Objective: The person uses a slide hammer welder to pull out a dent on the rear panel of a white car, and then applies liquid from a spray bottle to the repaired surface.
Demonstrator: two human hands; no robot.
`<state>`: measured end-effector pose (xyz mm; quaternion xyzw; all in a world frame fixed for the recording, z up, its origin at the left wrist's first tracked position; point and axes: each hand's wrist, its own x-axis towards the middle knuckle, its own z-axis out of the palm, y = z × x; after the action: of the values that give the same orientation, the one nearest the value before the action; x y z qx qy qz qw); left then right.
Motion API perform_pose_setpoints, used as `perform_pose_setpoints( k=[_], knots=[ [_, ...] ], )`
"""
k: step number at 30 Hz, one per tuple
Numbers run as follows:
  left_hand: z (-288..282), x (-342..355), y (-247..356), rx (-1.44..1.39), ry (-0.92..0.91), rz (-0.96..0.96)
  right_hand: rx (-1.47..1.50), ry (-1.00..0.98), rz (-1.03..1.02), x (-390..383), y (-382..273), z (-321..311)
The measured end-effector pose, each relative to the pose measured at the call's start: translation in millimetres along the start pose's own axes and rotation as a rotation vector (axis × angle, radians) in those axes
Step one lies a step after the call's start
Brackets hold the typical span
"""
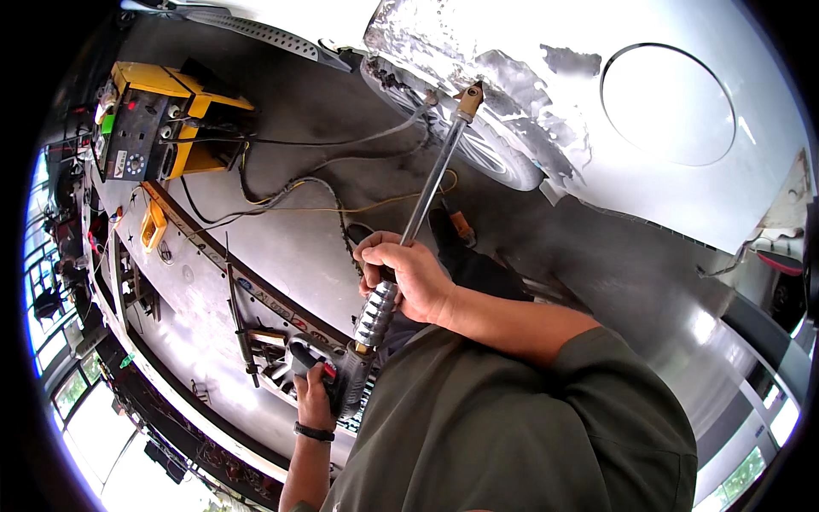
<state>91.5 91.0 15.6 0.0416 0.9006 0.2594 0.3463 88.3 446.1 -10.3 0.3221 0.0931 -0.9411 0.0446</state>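
A slide hammer dent puller (437, 183) runs slantwise from my body up to the car, with a long shiny rod and a brass-coloured head (468, 102). The head's tip meets the bare, scraped metal of the white car panel (589, 111) above the wheel; whether it is fixed there I cannot tell. My left hand (314, 399) is closed round the black pistol grip with a red trigger at the near end. My right hand (408, 277) is closed round the rod, against the upper end of the grooved silver weight (375, 314).
A yellow and black dent-pulling machine (141, 128) stands at the far left, with cables (333, 141) crossing to the car. The wheel (486, 149) sits under the panel. A dark metal rail (230, 264) and a yellow tool (153, 226) lie to the left.
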Motion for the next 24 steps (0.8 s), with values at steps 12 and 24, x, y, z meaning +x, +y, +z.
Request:
perform_pose_setpoints(
  k=[12, 24],
  knots=[
    [-49.0, -47.4, 65.7, -1.104, -0.177, -0.138, 0.114, -0.142, 0.068, -16.2, -8.3, 7.8],
    [-60.7, -39.6, 106.0, -1.236, -0.155, 0.204, 0.183, -0.173, 0.103, -19.0, -16.6, 19.4]
  ],
)
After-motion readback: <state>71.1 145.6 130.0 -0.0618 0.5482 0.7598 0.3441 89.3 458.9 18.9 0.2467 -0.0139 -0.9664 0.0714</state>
